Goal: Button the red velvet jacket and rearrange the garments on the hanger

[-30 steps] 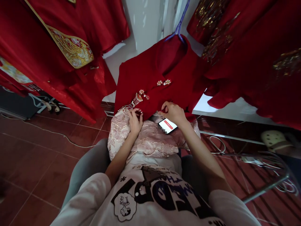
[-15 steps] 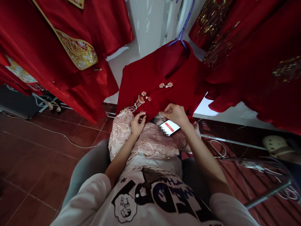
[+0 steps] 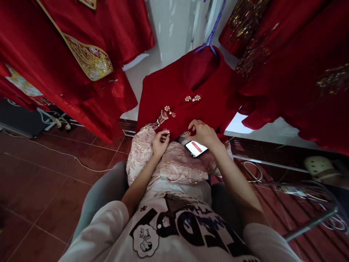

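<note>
**Both hands at the lower edge of a red jacket**

The left hand [image 3: 160, 141] rests on the lower front edge of the red jacket [image 3: 174, 91], fingers curled and nipping the cloth just below the tasselled ornament [image 3: 160, 118]. The right hand [image 3: 203, 133] sits a little to the right on the same edge, its fingers bent together in a pinch on the fabric beside a small pearl clasp [image 3: 187, 133]; whether anything fine lies between those fingertips cannot be told. The jacket hangs from a blue hanger [image 3: 211, 34] against the white wall, and its hem falls onto the person's lap. Higher on its front is a second pearl clasp [image 3: 192, 98].

Under both hands lies a pink and gold brocade garment [image 3: 174, 163], bunched over the knees. A phone [image 3: 196, 148] with its screen lit lies on that garment, just below the right wrist. More red robes [image 3: 294, 62] with gold embroidery hang to the left and right.
</note>
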A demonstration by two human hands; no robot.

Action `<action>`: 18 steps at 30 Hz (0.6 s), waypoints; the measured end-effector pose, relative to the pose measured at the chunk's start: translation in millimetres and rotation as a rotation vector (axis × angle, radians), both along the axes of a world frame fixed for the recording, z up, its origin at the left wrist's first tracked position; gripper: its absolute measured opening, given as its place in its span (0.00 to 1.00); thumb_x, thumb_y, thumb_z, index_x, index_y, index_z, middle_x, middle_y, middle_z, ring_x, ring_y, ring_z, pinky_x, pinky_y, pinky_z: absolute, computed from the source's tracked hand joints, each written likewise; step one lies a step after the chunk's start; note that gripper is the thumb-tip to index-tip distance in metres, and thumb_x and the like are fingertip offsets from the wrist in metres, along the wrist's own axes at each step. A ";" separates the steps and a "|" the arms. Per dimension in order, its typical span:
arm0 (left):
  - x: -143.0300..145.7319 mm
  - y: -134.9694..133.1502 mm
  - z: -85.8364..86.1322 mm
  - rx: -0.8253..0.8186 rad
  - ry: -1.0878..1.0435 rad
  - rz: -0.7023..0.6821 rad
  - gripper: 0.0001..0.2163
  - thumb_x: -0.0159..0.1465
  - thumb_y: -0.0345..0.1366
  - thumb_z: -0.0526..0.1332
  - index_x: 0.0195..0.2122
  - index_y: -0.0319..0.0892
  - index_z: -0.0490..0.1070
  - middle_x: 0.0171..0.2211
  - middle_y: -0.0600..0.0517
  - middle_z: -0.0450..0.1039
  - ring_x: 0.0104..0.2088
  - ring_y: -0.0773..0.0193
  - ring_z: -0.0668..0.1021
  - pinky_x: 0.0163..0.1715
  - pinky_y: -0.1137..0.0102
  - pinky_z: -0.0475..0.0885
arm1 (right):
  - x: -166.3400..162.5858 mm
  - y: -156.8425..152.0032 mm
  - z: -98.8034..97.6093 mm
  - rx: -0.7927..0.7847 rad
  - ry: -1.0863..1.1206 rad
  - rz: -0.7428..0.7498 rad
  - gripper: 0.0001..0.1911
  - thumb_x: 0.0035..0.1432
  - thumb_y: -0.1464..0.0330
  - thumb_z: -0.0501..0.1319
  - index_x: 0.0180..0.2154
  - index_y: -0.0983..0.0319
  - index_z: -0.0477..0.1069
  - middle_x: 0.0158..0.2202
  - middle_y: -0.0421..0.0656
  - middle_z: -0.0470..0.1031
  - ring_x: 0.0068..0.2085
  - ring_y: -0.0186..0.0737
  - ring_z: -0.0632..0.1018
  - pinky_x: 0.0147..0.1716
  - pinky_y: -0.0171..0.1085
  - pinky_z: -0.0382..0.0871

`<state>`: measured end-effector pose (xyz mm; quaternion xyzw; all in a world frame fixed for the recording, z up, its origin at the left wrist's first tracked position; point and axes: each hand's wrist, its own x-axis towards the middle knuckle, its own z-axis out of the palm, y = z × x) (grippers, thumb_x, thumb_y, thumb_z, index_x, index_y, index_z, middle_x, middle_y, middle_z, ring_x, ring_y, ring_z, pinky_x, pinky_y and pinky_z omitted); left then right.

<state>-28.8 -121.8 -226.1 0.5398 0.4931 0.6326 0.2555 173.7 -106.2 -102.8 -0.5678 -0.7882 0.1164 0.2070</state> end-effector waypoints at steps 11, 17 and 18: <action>2.9 -4.2 8.3 -0.041 -0.003 0.022 0.08 0.57 0.27 0.63 0.37 0.43 0.75 0.35 0.52 0.79 0.27 0.72 0.76 0.26 0.78 0.72 | 3.8 7.2 -8.3 -0.161 0.280 0.129 0.08 0.48 0.73 0.67 0.28 0.60 0.68 0.26 0.38 0.76 0.30 0.36 0.78 0.31 0.33 0.69; 1.7 -4.1 9.1 -0.057 -0.039 0.003 0.10 0.54 0.25 0.62 0.36 0.42 0.75 0.34 0.53 0.79 0.28 0.71 0.78 0.27 0.78 0.73 | -19.1 2.9 -13.6 -0.236 0.450 0.295 0.08 0.48 0.71 0.66 0.27 0.60 0.67 0.27 0.39 0.77 0.32 0.37 0.81 0.34 0.34 0.75; 1.5 -3.9 8.7 -0.057 -0.050 -0.005 0.10 0.54 0.25 0.62 0.36 0.42 0.76 0.34 0.52 0.80 0.28 0.71 0.78 0.28 0.78 0.73 | -23.4 3.3 -16.3 -0.234 0.472 0.289 0.07 0.48 0.70 0.66 0.27 0.60 0.67 0.27 0.39 0.77 0.32 0.37 0.81 0.34 0.34 0.76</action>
